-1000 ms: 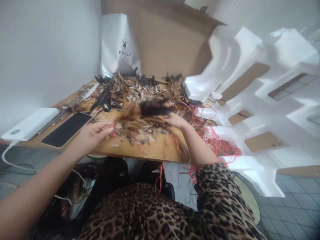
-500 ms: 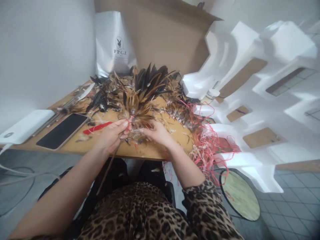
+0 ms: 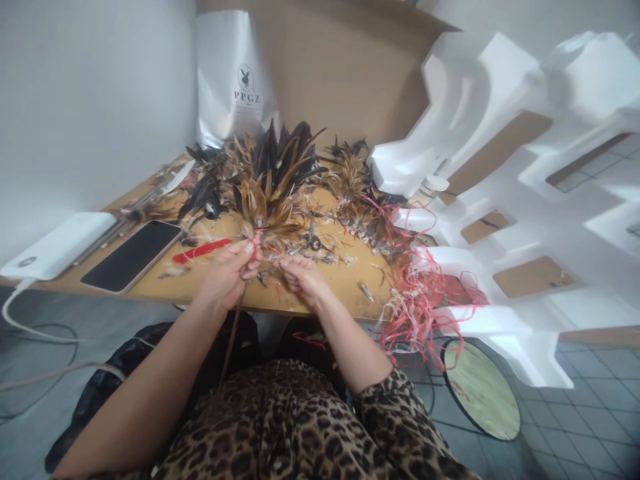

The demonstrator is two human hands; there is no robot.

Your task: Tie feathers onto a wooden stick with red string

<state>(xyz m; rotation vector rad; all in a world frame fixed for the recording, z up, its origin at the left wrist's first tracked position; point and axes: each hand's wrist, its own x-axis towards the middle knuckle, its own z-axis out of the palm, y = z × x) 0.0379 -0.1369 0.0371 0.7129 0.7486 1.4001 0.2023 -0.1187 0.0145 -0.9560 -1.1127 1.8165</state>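
Note:
My left hand (image 3: 231,272) is closed around a thin stick (image 3: 232,337) with brown and black feathers fanned out at its top, like a feather duster (image 3: 264,200). Red string (image 3: 257,241) is wound about the base of the feathers, just at my left thumb. Close by on the right, my right hand (image 3: 306,277) pinches the red string, which runs taut from the feather base. More string hangs below that hand over my lap. A flat red strip (image 3: 203,250) lies on the table left of the left hand.
Loose feathers (image 3: 347,177) lie across the wooden table (image 3: 185,283). At left are a phone (image 3: 133,255) and a white power bank (image 3: 59,243). A silver bag (image 3: 231,80) stands behind. To the right are tangled pink string (image 3: 417,300), a small bottle (image 3: 429,190) and white foam packing (image 3: 530,257).
My right hand has moved down from the feathers and slightly away from the left, drawing the red string out. The left hand keeps its grip, while the view has shifted a little.

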